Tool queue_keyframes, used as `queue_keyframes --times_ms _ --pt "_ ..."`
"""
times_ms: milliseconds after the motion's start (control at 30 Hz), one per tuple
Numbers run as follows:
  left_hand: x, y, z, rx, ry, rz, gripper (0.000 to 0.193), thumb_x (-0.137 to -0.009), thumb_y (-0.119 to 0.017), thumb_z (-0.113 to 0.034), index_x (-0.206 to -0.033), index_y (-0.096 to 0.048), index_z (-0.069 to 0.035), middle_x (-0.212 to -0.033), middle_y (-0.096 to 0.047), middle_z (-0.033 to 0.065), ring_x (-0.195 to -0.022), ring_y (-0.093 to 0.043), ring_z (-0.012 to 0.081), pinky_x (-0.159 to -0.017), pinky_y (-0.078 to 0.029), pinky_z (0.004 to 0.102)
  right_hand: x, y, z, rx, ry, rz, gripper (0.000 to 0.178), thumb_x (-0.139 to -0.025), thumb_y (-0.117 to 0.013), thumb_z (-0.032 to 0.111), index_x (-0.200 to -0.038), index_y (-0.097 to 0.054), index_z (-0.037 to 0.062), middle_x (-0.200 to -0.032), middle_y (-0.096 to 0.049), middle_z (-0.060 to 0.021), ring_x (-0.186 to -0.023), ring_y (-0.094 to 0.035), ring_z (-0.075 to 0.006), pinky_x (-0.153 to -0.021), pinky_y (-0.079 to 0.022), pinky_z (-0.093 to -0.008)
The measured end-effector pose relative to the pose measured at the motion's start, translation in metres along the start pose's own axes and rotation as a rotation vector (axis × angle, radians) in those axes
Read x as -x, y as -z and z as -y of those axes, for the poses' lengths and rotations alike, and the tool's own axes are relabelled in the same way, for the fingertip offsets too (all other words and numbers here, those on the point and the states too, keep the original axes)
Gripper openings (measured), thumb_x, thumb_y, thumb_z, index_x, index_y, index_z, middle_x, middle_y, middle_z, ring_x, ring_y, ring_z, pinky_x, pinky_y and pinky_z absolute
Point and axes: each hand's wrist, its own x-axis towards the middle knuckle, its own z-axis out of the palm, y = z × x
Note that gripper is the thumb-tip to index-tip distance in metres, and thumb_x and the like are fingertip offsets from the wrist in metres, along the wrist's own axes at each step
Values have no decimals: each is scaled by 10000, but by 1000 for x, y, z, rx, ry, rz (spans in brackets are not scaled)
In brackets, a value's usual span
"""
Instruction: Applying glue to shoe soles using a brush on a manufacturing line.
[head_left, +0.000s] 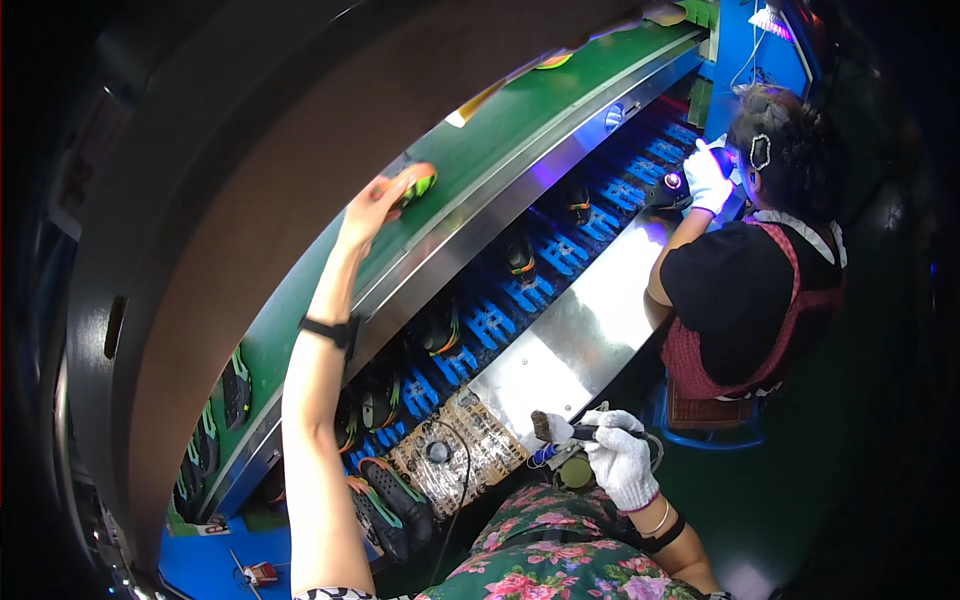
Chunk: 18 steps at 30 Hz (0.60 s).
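My bare left hand [370, 208] stretches out over the green conveyor belt [540, 115]. Its fingers close on the end of a small shoe part [420, 180], orange and bright yellow-green, most likely a sole. White-gloved, my right hand [622, 462] grips a brush [552, 428] by its dark handle, bristles pointing left above the metal worktop [530, 385]. A round olive-green pot [575, 472] sits just below the brush. Close to my left forearm, a pair of dark shoes [395, 500] with orange and green edging rests at the worktop's lower end.
Dark shoes [520, 258] stand along a rack of blue holders [490, 325] between belt and worktop. More shoes [236, 388] lie on the belt's near end. A brown curved panel [200, 250] overhangs the left. At right, a seated co-worker [755, 260] works under purple light.
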Motion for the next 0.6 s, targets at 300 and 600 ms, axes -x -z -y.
queue_keyframes --times_ms 300,600 --pt "325 81 59 -35 -158 -459 398 -1081 -496 -403 -919 -575 -49 -1082 -511 54 -1060 -522 200 -1035 -408 381 -11 -29 -34 42 -164 54 202 -829 -642 -137 -915 -743 14 -870 -731 -129 -751 -722 -244 -680 -626 -368" --pt "378 19 74 830 286 -595 694 -935 -642 -31 -1556 -333 -32 -1240 -655 127 -1183 -642 222 -1041 -499 367 1 -84 -61 271 -237 241 171 -865 -622 -98 -973 -685 20 -1104 -715 -192 -1007 -711 -273 -781 -624 -340"
